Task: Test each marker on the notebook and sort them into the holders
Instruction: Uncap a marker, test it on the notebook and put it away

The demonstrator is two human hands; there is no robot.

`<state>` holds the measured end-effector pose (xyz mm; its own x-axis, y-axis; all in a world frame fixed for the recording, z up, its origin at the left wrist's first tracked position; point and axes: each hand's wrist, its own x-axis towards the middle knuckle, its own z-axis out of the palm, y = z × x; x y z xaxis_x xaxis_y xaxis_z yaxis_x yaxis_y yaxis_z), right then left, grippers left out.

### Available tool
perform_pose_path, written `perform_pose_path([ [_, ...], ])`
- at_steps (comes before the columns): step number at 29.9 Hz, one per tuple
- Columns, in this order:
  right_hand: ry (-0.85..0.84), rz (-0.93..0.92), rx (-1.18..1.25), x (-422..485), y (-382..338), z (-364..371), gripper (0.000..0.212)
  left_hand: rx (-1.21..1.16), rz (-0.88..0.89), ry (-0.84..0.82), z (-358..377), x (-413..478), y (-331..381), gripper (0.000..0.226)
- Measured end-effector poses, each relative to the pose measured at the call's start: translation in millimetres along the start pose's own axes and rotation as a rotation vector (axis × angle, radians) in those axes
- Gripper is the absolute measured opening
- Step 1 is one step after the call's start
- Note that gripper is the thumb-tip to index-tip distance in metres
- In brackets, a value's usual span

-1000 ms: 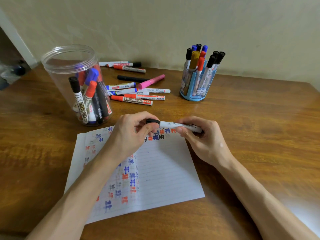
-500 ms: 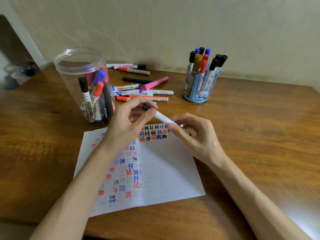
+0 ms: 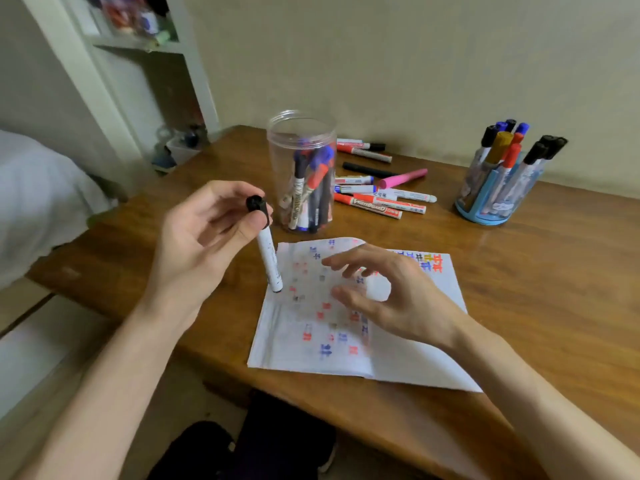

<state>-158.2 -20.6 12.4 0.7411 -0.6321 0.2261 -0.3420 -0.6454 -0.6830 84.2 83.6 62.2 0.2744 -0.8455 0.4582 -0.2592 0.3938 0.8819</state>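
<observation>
At a wooden worktop [image 3: 554,289], the left hand [image 3: 204,237] pinches a black-capped marker [image 3: 268,261] by its top, barrel hanging near-upright at the notebook's [image 3: 398,362] left edge, before a clear jar [image 3: 301,168]; the right hand [image 3: 391,299] hovers over the page, fingers [image 3: 349,259] loosely curled, empty; blue holder [image 3: 498,192] far right.

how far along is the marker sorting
Done: the notebook is covered with test marks, and both the clear jar and the blue holder already hold markers. In hand: the left hand grips a black-capped marker, cap on; the right hand hovers empty over the page. Left: a cluster of loose markers lies on the table beside the jar, not yet sorted.
</observation>
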Motion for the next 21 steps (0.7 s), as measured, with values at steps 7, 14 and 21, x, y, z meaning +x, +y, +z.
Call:
perform_pose_path([
  [7,-0.133,-0.194,0.064,50.7,-54.7,72.5,0.032,0.060,-0.096,0.139,-86.7,-80.2,12.8,0.020],
  [14,-0.225,-0.368,0.093,76.2,-94.1,129.3,0.032,0.134,-0.254,0.163,-127.9,-158.5,11.2,0.024],
  [21,-0.151,-0.316,0.133,68.2,-87.4,118.9,0.029,0.117,-0.291,0.191,-127.4,-162.3,7.4,0.021],
])
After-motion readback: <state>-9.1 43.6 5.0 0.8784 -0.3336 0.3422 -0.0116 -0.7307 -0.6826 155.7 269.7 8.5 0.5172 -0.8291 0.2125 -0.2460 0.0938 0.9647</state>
